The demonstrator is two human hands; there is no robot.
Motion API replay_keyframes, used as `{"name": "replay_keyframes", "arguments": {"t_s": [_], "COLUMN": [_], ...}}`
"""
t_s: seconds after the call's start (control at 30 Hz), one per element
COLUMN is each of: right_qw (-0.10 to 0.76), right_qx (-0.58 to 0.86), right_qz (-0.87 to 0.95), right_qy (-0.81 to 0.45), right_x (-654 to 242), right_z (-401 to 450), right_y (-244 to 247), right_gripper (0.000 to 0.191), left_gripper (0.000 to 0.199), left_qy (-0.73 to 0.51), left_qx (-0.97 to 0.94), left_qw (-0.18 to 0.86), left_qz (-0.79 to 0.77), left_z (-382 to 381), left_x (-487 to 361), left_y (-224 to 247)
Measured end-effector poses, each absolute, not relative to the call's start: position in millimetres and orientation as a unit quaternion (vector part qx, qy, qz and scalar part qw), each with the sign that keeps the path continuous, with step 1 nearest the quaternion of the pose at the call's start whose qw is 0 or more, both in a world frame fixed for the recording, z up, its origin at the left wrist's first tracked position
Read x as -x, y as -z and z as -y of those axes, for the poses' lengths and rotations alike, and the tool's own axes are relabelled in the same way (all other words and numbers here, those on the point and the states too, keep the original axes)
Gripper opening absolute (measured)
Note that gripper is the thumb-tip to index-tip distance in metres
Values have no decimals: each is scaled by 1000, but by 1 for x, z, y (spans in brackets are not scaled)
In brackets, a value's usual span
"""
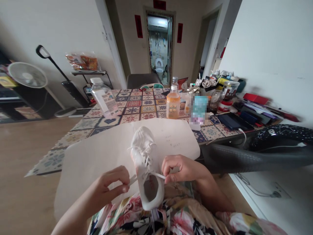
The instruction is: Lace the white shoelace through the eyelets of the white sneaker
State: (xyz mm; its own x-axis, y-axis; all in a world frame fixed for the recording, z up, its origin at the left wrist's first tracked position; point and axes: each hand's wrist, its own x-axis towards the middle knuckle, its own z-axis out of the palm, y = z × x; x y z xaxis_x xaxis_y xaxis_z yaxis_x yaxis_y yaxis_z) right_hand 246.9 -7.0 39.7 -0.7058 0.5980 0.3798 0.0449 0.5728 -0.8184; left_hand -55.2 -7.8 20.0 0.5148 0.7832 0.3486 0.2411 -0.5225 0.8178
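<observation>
Flowery clothes are filling bottom centre; left hand and right hand are pinching laces on the shoe mid-frame, even pulling probably working best.

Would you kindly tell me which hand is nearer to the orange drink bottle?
The right hand: it is almost straight below the orange drink bottle in the picture. The left hand is lower and farther left, on the other side of the white shoe.

In front of me, a white, low-cut lace-up shoe points its toe away, heel nearest me, over a broad white sheet; I hold its flat white laces drawn out sideways.
</observation>
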Motion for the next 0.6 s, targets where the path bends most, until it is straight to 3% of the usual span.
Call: {"name": "replay_keyframes", "arguments": {"t_s": [0.2,0.4,0.6], "right_qw": [455,509,520], "right_qx": [72,135,158], "right_qz": [648,508,517], "right_qy": [-606,-682,-662], "right_x": [-216,-195,-194], "right_z": [7,7,8], "right_y": [-24,-5,-7], "right_gripper": [29,36,31], "left_gripper": [32,34,30], "left_qy": [-464,-550,-538], "left_qx": [-720,-559,-623], "left_qw": [447,570,499], "left_qz": [-259,-246,-269], "left_z": [23,21,17], "left_x": [26,-3,0], "left_y": [-27,-12,-13]}}
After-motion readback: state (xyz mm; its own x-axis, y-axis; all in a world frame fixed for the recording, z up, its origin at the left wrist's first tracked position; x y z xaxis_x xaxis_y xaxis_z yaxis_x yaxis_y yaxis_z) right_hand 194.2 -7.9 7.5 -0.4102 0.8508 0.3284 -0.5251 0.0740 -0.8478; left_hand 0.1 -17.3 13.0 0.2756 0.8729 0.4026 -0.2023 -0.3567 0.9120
